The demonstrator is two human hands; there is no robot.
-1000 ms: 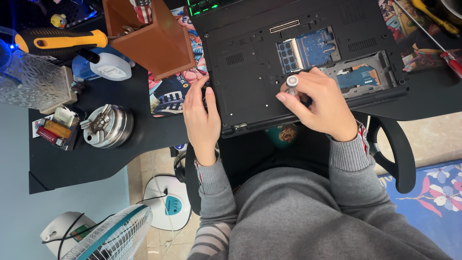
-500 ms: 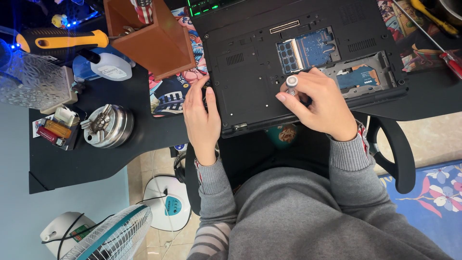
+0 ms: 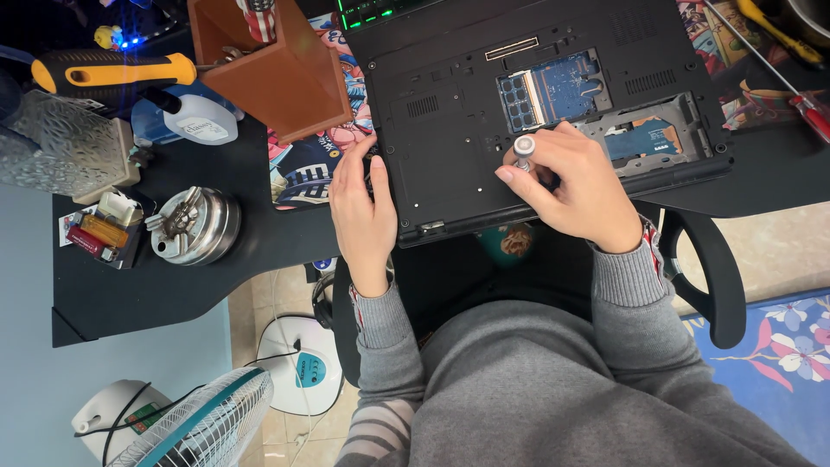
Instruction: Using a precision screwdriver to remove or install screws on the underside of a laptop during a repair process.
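We see a black laptop point(image 3: 484, 121) lying upside down on the black desk point(image 3: 173, 285), its long axis running from left to right across the view and its near edge hanging a little over the desk's edge toward the person. Two bays in its underside are open: one shows a blue circuit board with a memory module point(image 3: 553, 86), the other a silver tray with a blue part point(image 3: 644, 138).

The right hand point(image 3: 575, 186) is curled around a small screwdriver with a silver round cap point(image 3: 524, 149). The tool stands nearly upright on the laptop's bottom panel, with the cap toward the camera and the tip pointing down into the panel; the thumb and the fingers close on its shaft, so the tip is hidden from us. The left hand point(image 3: 363, 207) holds nothing. It lies flat and open, palm down, on the left edge of the laptop, with the fingers stretched away from the body.

To the left of the laptop stands one brown wooden box point(image 3: 277, 69), and under it lies a colourful printed mat point(image 3: 307, 164). Further left we count one big screwdriver with a yellow and black handle point(image 3: 112, 73), one white bottle with a black nozzle point(image 3: 194, 117) and one round metal tin with small parts on it point(image 3: 194, 225). At the far right lies one red-handled screwdriver point(image 3: 808, 108). Nothing stands between the hands and the laptop. On the floor below we see one white fan point(image 3: 203, 428).
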